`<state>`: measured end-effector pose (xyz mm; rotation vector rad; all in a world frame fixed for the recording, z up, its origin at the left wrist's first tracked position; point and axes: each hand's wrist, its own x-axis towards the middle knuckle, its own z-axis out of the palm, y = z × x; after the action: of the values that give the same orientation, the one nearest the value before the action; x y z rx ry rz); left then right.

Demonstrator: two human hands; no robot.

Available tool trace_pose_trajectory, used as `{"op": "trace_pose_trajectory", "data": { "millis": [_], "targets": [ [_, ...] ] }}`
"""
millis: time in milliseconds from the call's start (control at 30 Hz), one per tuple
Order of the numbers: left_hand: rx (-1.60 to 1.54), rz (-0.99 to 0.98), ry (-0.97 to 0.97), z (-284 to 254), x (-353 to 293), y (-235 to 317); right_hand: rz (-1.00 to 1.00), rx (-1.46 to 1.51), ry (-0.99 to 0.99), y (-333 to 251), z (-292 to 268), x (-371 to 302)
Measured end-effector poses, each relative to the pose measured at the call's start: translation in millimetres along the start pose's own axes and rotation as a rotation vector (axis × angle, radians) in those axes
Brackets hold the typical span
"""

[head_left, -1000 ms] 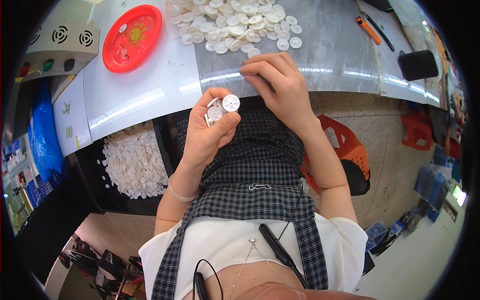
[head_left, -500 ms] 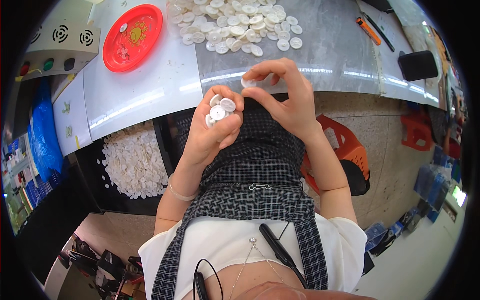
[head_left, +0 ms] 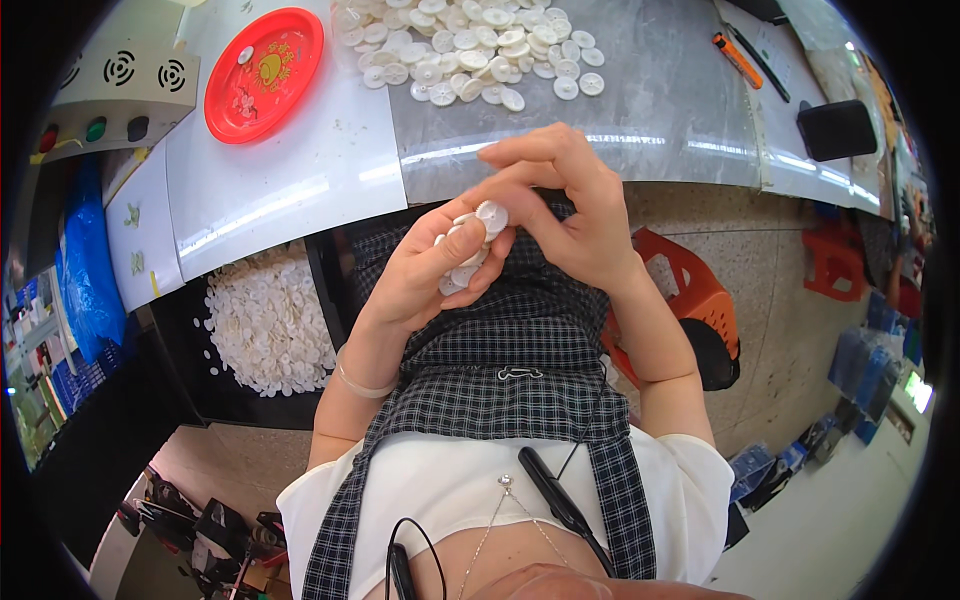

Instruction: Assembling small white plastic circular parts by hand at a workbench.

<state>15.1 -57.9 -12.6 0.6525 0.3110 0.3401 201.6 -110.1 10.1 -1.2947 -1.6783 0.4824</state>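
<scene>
My left hand (head_left: 425, 265) is closed around several round white plastic discs (head_left: 460, 272), small wheel-like pieces with raised centres. One more white disc (head_left: 491, 217) stands up at the tip of my left thumb, facing up. Just above and to the right, my right hand (head_left: 585, 210) reaches over with its index finger stretched out and apart from the thumb. Its thumb is blurred and lies close by the upper disc; whether it touches is hard to tell. No disc shows between the right fingers. Both hands are held in front of the table edge, over a dark checked apron (head_left: 480, 340).
A heap of similar discs (head_left: 480, 45) lies on the table's far side. Left of it stands a red plate (head_left: 225, 110) with one disc. A black bin (head_left: 260, 408) holds many white pieces. An orange cutter (head_left: 737, 62) and an orange stool (head_left: 690, 285) are at right.
My right hand has come left to my left hand, its pinch on a single disc now opened. The left hand has turned and moved slightly right, with a disc at its thumb tip.
</scene>
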Motion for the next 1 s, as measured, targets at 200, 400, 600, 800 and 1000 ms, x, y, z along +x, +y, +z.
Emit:
{"op": "trace_pose_trajectory", "data": {
  "millis": [200, 400, 600, 800, 1000],
  "targets": [
    [-0.155, -0.014, -0.066, -3.5, 0.6, -2.9, 0.032, -0.258, 0.205, 20.6, 2.3, 12.4],
    [-0.205, 0.0, -0.083, -4.7, 0.1, -2.8, -0.005, -0.366, 0.169, 29.4, 9.6, 6.0],
    [-0.154, 0.015, -0.055, -1.6, -0.8, -0.3, 0.008, -0.21, 0.238, 25.4, 7.0, 3.5],
    [0.021, 0.122, 0.063, 8.0, 2.2, -2.9, -0.048, 0.175, 0.165, 7.1, 0.3, -5.3],
    [0.039, 0.152, 0.145, 6.8, 0.9, -3.6, -0.14, 0.138, 0.094, 3.8, -5.0, -4.7]
  ]
}}
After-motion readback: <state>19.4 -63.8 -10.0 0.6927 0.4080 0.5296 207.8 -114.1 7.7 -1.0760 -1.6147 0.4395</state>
